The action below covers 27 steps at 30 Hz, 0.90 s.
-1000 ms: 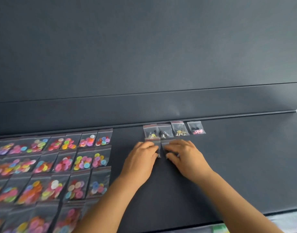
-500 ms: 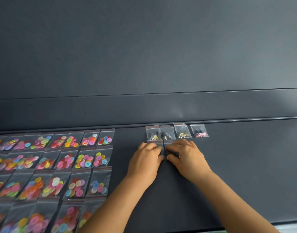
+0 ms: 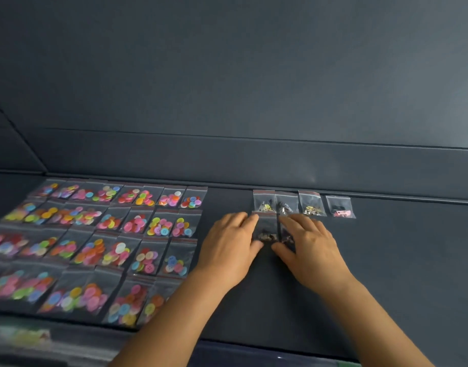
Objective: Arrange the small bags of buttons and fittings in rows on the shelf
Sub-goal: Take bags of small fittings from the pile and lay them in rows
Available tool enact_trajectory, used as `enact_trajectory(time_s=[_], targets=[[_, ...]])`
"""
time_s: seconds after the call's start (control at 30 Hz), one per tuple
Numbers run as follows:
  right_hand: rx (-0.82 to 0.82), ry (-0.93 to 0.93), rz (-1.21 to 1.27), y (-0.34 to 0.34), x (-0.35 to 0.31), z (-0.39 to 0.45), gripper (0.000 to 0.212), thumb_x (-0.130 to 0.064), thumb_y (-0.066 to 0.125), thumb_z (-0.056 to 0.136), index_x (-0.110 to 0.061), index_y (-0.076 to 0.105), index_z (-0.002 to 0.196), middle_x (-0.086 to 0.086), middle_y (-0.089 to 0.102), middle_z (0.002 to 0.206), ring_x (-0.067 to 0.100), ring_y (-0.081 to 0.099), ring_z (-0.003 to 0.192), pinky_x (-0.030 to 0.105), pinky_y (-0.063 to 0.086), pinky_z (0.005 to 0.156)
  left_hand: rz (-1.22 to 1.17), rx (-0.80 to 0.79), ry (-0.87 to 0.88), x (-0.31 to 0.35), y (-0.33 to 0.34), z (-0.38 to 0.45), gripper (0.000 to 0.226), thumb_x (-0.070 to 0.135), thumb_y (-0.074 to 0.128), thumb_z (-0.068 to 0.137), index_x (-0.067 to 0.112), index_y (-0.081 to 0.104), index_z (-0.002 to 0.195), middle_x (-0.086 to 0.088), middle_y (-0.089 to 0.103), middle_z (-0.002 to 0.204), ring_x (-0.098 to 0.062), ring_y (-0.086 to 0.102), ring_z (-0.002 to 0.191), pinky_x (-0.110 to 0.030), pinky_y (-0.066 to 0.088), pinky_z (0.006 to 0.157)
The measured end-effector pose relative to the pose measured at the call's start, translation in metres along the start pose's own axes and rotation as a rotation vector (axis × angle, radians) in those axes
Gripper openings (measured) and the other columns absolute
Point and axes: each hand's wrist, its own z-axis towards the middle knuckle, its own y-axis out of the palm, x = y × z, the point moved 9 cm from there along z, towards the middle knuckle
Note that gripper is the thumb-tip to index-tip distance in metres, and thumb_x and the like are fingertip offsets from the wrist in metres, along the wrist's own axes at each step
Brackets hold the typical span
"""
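On the dark shelf (image 3: 399,260), two small clear bags of dark fittings lie side by side between my hands. My left hand (image 3: 228,247) lies flat, its fingertips and thumb touching the left edge of the left bag (image 3: 266,229). The fingers of my right hand (image 3: 311,247) rest flat over the right bag (image 3: 285,235), hiding most of it. Just behind them stands a back row of several fitting bags (image 3: 311,205), the last one holding pink pieces (image 3: 340,207). To the left, bags of coloured buttons (image 3: 158,223) lie in several rows.
A raised dark ledge (image 3: 254,165) and a wall close off the shelf at the back. The shelf's front edge (image 3: 254,343) runs under my forearms. A blurred pale packet (image 3: 21,337) lies at the front left. Bare shelf surface stretches to the right of the fitting bags.
My hands have drawn slightly apart, so the two bags between them show more. The view has swung left, bringing more of the button rows into sight.
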Motion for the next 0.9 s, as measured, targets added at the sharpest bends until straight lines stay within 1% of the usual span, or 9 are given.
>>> enact_trajectory(time_s=[0.1, 0.17, 0.33, 0.5, 0.7, 0.8, 0.9], targets=[[-0.056, -0.072, -0.035, 0.006, -0.025, -0.006, 0.064, -0.051, 0.045, 0.092, -0.029, 0.021, 0.147, -0.007, 0.021, 0.155, 0.017, 0.017, 0.143, 0.034, 0.018, 0.114, 0.029, 0.014, -0.068, -0.019, -0.011, -0.024, 0.06, 0.04, 0.042, 0.098, 0.025, 0.017, 0.15, 0.003, 0.023, 0.155, -0.016, 0.018, 0.143, -0.031, 0.018, 0.115], [-0.09, -0.117, -0.032, 0.011, -0.046, -0.01, 0.066, -0.052, 0.042, 0.093, -0.03, 0.016, 0.149, -0.008, 0.016, 0.156, 0.016, 0.012, 0.144, 0.034, 0.013, 0.116, 0.047, 0.021, -0.111, -0.035, -0.018, -0.043, 0.06, 0.042, 0.04, 0.098, 0.027, 0.014, 0.151, 0.005, 0.02, 0.156, -0.015, 0.015, 0.144, -0.031, 0.015, 0.116], [-0.163, -0.253, -0.008, 0.027, -0.11, -0.023, 0.065, -0.051, 0.041, 0.094, -0.031, 0.013, 0.149, -0.008, 0.014, 0.156, 0.015, 0.01, 0.145, 0.034, 0.008, 0.117, 0.061, 0.062, -0.254, -0.087, -0.037, -0.097, 0.061, 0.046, 0.039, 0.097, 0.028, 0.014, 0.15, 0.009, 0.018, 0.156, -0.013, 0.015, 0.143, -0.028, 0.014, 0.116], [-0.214, -0.402, -0.005, 0.051, -0.19, -0.033, 0.065, -0.05, 0.04, 0.094, -0.031, 0.013, 0.149, -0.009, 0.014, 0.156, 0.013, 0.009, 0.145, 0.032, 0.006, 0.117, 0.062, 0.096, -0.375, -0.144, -0.058, -0.153, 0.062, 0.047, 0.037, 0.098, 0.029, 0.012, 0.151, 0.01, 0.016, 0.156, -0.012, 0.014, 0.143, -0.028, 0.013, 0.116], [-0.246, -0.528, 0.029, 0.083, -0.305, -0.048, 0.063, -0.05, 0.04, 0.095, -0.033, 0.013, 0.149, -0.01, 0.013, 0.157, 0.014, 0.009, 0.145, 0.036, 0.006, 0.117, 0.051, 0.172, -0.482, -0.23, -0.089, -0.222, 0.061, 0.048, 0.037, 0.097, 0.03, 0.012, 0.151, 0.011, 0.019, 0.155, -0.011, 0.016, 0.142, -0.026, 0.015, 0.116], [-0.256, -0.583, 0.027, 0.101, -0.369, -0.059, 0.061, -0.048, 0.042, 0.095, -0.03, 0.018, 0.148, -0.009, 0.015, 0.156, 0.014, 0.008, 0.145, 0.035, 0.004, 0.117, 0.039, 0.196, -0.507, -0.278, -0.109, -0.257, 0.062, 0.046, 0.039, 0.097, 0.03, 0.013, 0.151, 0.011, 0.022, 0.153, -0.011, 0.019, 0.14, -0.026, 0.017, 0.115], [-0.255, -0.624, 0.038, 0.119, -0.434, -0.069, 0.061, -0.049, 0.041, 0.094, -0.031, 0.017, 0.148, -0.009, 0.017, 0.155, 0.014, 0.011, 0.144, 0.031, 0.006, 0.116, 0.057, 0.217, -0.538, -0.327, -0.129, -0.294, 0.062, 0.046, 0.04, 0.096, 0.029, 0.015, 0.151, 0.009, 0.024, 0.153, -0.012, 0.02, 0.14, -0.026, 0.017, 0.115]])
